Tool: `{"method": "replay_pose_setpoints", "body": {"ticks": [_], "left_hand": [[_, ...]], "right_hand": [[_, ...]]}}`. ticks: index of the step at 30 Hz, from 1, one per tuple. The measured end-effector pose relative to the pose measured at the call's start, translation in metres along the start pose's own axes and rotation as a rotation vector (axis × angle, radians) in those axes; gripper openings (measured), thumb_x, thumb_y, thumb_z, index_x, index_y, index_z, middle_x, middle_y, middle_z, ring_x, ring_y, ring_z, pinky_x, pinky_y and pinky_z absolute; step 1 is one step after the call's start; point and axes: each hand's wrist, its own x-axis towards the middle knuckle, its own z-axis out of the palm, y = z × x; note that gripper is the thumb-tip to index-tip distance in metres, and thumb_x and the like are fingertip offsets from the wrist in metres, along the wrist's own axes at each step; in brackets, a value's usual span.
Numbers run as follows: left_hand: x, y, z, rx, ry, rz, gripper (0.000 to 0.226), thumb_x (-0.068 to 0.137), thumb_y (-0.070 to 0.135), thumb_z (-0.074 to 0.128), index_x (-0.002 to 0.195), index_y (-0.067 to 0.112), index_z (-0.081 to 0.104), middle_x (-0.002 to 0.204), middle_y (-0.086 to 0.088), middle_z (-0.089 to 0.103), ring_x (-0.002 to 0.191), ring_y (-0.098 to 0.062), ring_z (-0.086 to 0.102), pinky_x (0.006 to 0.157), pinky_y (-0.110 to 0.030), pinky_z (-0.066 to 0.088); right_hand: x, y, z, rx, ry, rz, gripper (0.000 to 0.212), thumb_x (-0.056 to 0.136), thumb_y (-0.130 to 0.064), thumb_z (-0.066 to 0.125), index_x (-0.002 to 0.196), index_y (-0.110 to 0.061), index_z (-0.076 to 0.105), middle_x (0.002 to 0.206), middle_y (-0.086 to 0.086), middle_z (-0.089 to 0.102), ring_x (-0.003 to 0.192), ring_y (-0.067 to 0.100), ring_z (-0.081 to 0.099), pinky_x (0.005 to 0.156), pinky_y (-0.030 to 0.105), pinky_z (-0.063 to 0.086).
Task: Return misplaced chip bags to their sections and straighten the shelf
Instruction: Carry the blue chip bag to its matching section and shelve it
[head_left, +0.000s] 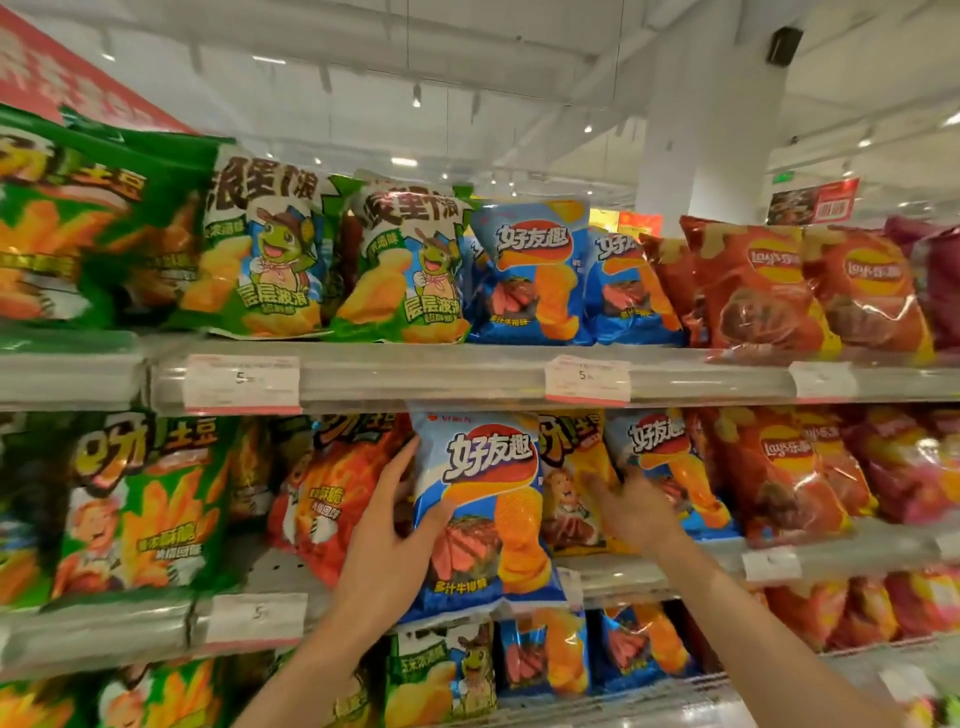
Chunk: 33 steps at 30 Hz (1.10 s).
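Supermarket shelving fills the view, with three tiers of crinkly foil chip bags under a white ceiling. At the middle shelf (675, 571), the left hand (387, 540) forms the grip: thumb across the front and fingers behind the left edge of a blue glossy chip bag with an orange wave logo (485, 509). This grip is closed on the bag, which is held upright, label forward, in front of the shelf lip, probably so the print can be matched to a section.

Right of the held bag, the right hand (631, 506) is spread flat against a yellow foil bag showing a cartoon child (569, 499) and a second blue bag (670, 467); it grasps nothing, and appears to be pressing stock aside to make a slot.

Left of the held bag stands an orange-red bag (332, 488), with bare shelf floor below it offering free room. Above the held bag, the upper shelf rail with white price tags (587, 379) limits lift. Matching blue bags (535, 270) stand above that rail.
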Motion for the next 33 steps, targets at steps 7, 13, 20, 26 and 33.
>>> {"method": "replay_pose_setpoints", "body": {"ticks": [7,13,20,26,33], "left_hand": [[0.002,0.002,0.009,0.003,0.047,0.006,0.062,0.086,0.04,0.069,0.135,0.063,0.04,0.129,0.016,0.063,0.114,-0.001,0.062,0.089,-0.031,0.059],[-0.007,0.004,0.025,0.04,0.161,-0.003,0.056,0.089,0.033,0.069,0.131,0.061,0.043,0.121,0.019,0.066,0.107,0.005,0.064,0.075,-0.015,0.057],[-0.022,0.008,0.056,0.106,0.248,-0.004,0.061,0.087,0.04,0.068,0.139,0.056,0.04,0.124,0.021,0.063,0.111,-0.002,0.064,0.083,-0.023,0.057],[-0.027,0.012,0.103,0.19,0.234,0.034,0.063,0.092,0.036,0.066,0.146,0.05,0.036,0.138,0.03,0.048,0.125,0.009,0.049,0.087,-0.005,0.046],[0.011,0.023,0.152,0.3,0.298,0.105,0.063,0.095,0.036,0.064,0.151,0.033,0.034,0.146,0.015,0.049,0.131,-0.005,0.049,0.108,-0.034,0.045]], "right_hand": [[0.007,0.008,-0.002,0.13,-0.068,-0.032,0.051,0.088,-0.061,0.058,0.102,-0.012,0.057,0.077,0.007,0.069,0.075,0.023,0.066,0.073,0.04,0.054],[0.007,0.002,-0.028,0.176,-0.014,-0.134,0.05,0.083,-0.057,0.068,0.108,-0.022,0.043,0.083,-0.007,0.062,0.07,0.016,0.065,0.063,0.032,0.046],[0.015,0.023,-0.077,0.112,0.05,-0.221,0.062,0.081,-0.065,0.063,0.114,-0.014,0.049,0.077,-0.004,0.064,0.067,0.016,0.057,0.061,0.034,0.043],[0.015,0.068,-0.114,0.179,0.06,-0.184,0.073,0.078,-0.071,0.062,0.126,-0.018,0.044,0.095,0.003,0.066,0.087,0.031,0.064,0.077,0.042,0.051],[0.008,0.104,-0.152,0.187,0.093,-0.135,0.059,0.081,-0.065,0.063,0.115,-0.022,0.043,0.08,-0.001,0.066,0.07,0.017,0.064,0.063,0.036,0.049]]}}
